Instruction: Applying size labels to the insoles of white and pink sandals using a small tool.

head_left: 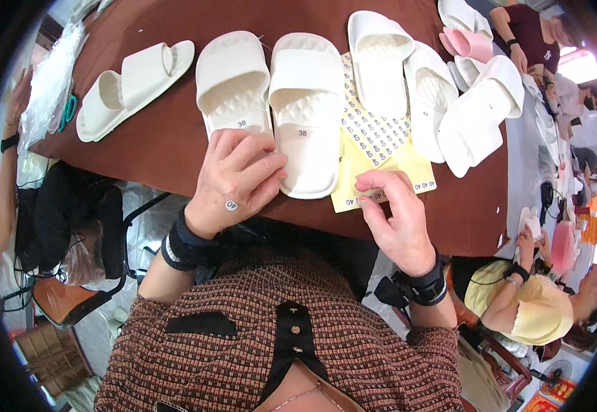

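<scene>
"Two cream-white slide sandals (305,161) lie side by side at upper centre, toes toward the top edge. Where do we have our hands?"

"Our left hand (238,175) is at the centre, left of middle, over the heel of the left-hand sandal. Its fingers are bunched and curled; we cannot tell whether they grip the sole or just rest on it. A round white sticker (231,205) sits on the back of that hand."

"And our right hand (394,209)?"

"Right of centre, over the lower edge of a yellow label sheet (418,172). We see thumb and forefinger curved toward each other, tips close; whether they pinch a label, we cannot tell."

"What else do we find on the brown tablecloth (157,165)?"

"A sheet of round labels (379,141) overlaps the yellow one, above our right hand. At upper left we have a lone white slide (144,75), tilted on its side; at upper right, a cluster of white slides (480,130), with a pink slide (470,44) beyond them."

"Around the table?"

"We see a co-worker in a yellow top (518,302) at lower right, and a chair with an orange-brown seat (72,302) at lower left."
</scene>
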A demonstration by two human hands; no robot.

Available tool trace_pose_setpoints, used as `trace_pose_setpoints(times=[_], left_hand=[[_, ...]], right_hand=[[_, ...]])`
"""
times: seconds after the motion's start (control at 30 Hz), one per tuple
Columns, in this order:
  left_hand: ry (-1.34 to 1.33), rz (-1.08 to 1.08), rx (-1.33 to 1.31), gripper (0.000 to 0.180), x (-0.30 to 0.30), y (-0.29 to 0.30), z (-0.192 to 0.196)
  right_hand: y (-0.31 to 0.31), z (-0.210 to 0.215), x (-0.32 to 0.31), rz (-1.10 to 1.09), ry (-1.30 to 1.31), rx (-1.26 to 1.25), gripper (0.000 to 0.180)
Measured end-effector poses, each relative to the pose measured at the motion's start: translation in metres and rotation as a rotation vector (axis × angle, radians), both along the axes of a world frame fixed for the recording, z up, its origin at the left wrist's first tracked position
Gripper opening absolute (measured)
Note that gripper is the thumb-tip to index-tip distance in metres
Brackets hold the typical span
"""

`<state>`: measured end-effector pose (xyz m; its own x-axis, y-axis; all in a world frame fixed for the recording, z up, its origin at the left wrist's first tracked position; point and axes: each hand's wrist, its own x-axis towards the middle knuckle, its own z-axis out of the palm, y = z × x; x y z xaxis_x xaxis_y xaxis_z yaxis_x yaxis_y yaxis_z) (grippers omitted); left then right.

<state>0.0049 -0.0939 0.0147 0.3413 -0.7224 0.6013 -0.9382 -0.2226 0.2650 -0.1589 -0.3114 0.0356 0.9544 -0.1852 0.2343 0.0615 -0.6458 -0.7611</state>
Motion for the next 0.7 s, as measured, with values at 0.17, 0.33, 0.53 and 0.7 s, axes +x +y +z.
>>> trace_pose_setpoints(times=[0.17, 0.33, 0.53, 0.7], left_hand=[[-0.003, -0.003, 0.008, 0.027, -0.003, 0.001, 0.002], [0.008, 0.007, 0.002, 0.028, -0.004, 0.0, 0.002], [0.015, 0.043, -0.05, 0.027, -0.004, 0.003, 0.0], [0.05, -0.032, -0.038, 0.03, 0.0, 0.007, -0.004]], right_hand=[[0.003, -0.002, 0.001, -0.061, 0.032, 0.124, 0.023], [-0.001, 0.018, 0.019, 0.048, -0.021, 0.042, 0.025], [0.001, 0.032, 0.077, 0.288, -0.108, -0.169, 0.026], [0.005, 0.021, 0.111, 0.329, -0.034, -0.217, 0.026]])
